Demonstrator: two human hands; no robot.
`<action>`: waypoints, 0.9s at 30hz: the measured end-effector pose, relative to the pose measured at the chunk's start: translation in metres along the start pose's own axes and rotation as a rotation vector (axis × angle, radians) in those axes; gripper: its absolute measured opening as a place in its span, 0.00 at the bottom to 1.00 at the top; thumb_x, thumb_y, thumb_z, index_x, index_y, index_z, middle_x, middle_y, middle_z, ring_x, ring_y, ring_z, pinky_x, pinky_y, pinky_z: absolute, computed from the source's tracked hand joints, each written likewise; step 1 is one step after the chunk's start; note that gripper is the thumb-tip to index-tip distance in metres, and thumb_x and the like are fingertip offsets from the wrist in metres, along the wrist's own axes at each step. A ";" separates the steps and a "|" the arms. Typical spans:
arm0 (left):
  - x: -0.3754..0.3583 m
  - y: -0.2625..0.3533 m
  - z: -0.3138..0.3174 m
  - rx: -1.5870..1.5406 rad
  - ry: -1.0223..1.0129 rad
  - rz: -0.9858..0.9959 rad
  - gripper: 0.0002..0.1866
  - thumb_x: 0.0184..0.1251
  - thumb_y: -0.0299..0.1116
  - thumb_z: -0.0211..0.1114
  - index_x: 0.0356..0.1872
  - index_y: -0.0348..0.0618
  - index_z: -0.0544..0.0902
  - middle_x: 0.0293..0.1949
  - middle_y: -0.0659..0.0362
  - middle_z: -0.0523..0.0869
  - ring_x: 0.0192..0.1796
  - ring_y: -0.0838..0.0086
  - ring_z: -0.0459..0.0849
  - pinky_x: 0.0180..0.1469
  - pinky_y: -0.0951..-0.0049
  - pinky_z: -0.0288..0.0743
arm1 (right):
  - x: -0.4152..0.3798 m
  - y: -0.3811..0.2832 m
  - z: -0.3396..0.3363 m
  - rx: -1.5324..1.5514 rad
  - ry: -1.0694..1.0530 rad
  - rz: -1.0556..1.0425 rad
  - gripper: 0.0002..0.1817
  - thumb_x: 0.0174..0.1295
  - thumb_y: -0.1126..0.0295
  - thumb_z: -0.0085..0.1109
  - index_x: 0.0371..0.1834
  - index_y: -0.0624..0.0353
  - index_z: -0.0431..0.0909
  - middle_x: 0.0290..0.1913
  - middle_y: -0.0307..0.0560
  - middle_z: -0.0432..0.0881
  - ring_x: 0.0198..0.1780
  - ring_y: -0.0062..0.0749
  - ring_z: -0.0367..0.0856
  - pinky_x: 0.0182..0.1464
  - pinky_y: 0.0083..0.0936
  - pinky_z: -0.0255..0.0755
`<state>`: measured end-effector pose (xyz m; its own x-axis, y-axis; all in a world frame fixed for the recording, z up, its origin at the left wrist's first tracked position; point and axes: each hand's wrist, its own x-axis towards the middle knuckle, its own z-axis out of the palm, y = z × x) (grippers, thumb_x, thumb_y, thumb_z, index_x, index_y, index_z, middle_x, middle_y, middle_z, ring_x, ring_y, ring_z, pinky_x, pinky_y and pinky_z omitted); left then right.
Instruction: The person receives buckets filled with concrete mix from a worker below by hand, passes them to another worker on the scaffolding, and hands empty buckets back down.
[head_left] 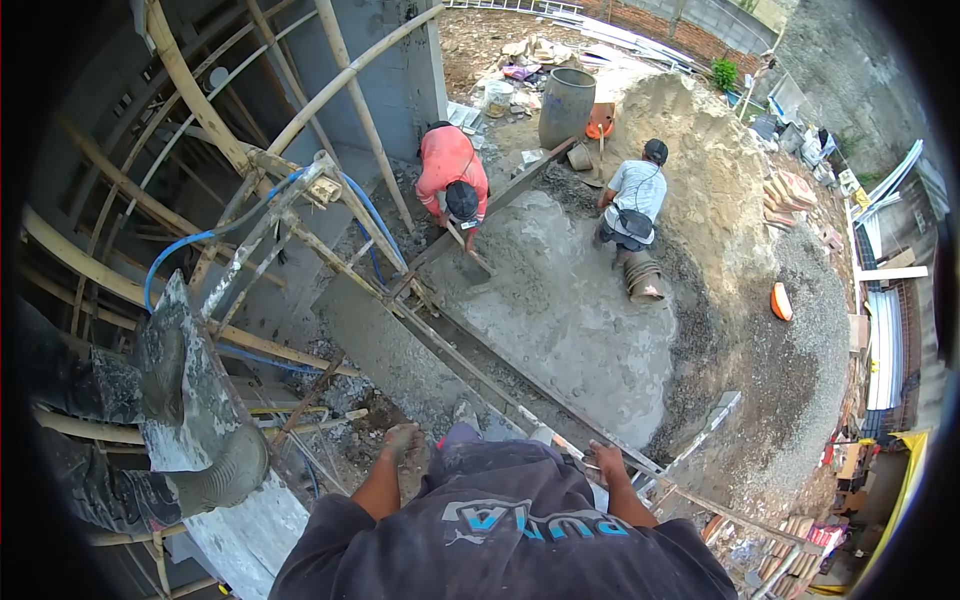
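From above, my left hand (405, 440) hangs in front of my dark shirt, fingers loosely apart, with nothing visible in it. My right hand (605, 462) is at the scaffold rail (490, 382) and appears closed around it; its fingers are small in the picture. Beyond the rail spreads a pool of wet grey mortar (555, 300). A person in a red shirt (452, 165) bends over it with a long-handled hoe (476, 266). Another person in a light shirt (637, 188) crouches at its far side, beside stacked buckets (646, 278).
At left, mud-covered boots (222, 482) stand on a splattered board (262, 545) among bamboo poles (345, 75). Below are a blue hose (190, 240), a sand pile (690, 125), a grey drum (567, 105), gravel (800, 350) and an orange object (781, 301).
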<state>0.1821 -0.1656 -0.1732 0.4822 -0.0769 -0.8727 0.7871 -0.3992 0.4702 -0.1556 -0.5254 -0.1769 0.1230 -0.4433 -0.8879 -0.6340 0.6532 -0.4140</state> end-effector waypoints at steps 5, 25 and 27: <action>0.028 -0.003 -0.002 -0.021 -0.045 0.012 0.08 0.66 0.38 0.63 0.34 0.44 0.79 0.23 0.62 0.80 0.20 0.75 0.78 0.20 0.72 0.72 | 0.010 0.010 -0.002 0.038 -0.010 -0.012 0.21 0.61 0.57 0.62 0.51 0.59 0.71 0.41 0.46 0.82 0.33 0.34 0.82 0.33 0.36 0.77; 0.019 0.003 -0.002 0.019 -0.045 -0.005 0.11 0.65 0.39 0.64 0.39 0.43 0.77 0.29 0.60 0.82 0.26 0.72 0.83 0.27 0.70 0.77 | -0.001 0.022 -0.006 0.073 0.029 0.007 0.17 0.61 0.57 0.62 0.44 0.58 0.73 0.34 0.45 0.81 0.26 0.34 0.82 0.26 0.34 0.77; 0.021 0.003 -0.001 0.006 -0.035 0.016 0.12 0.65 0.39 0.64 0.39 0.40 0.78 0.29 0.59 0.82 0.27 0.70 0.83 0.31 0.70 0.79 | -0.012 0.015 -0.004 0.069 0.037 -0.006 0.18 0.61 0.57 0.63 0.43 0.60 0.73 0.34 0.46 0.81 0.25 0.34 0.82 0.25 0.33 0.78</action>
<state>0.1949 -0.1669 -0.1901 0.4814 -0.1151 -0.8689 0.7770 -0.4028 0.4838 -0.1692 -0.5129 -0.1719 0.0969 -0.4689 -0.8779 -0.5794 0.6906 -0.4328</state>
